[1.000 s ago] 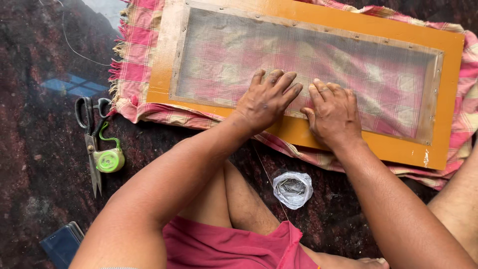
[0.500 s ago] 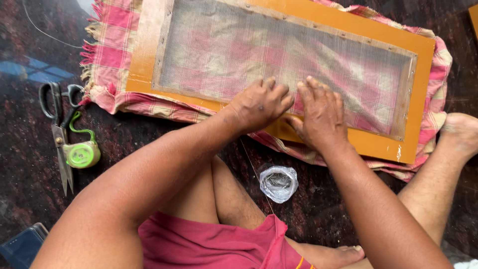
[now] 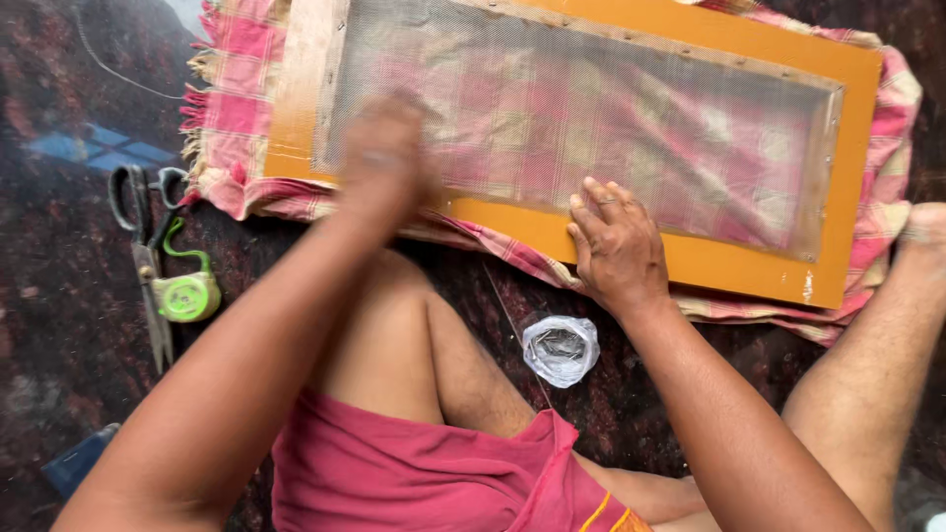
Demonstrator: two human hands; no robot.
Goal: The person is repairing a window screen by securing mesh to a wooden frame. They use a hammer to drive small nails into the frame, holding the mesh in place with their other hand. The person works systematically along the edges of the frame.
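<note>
The right hand (image 3: 616,246) presses flat, fingers spread, on the orange wooden frame (image 3: 690,258) edging fine woven mesh (image 3: 591,118), while the blurred left hand (image 3: 384,163), grip indiscernible, hovers over the mesh's left part.

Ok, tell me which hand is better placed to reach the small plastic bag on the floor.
Right, probably. The right hand rests on the orange frame's near edge, just above the small plastic bag. The left hand is blurred, over the mesh farther off.
</note>
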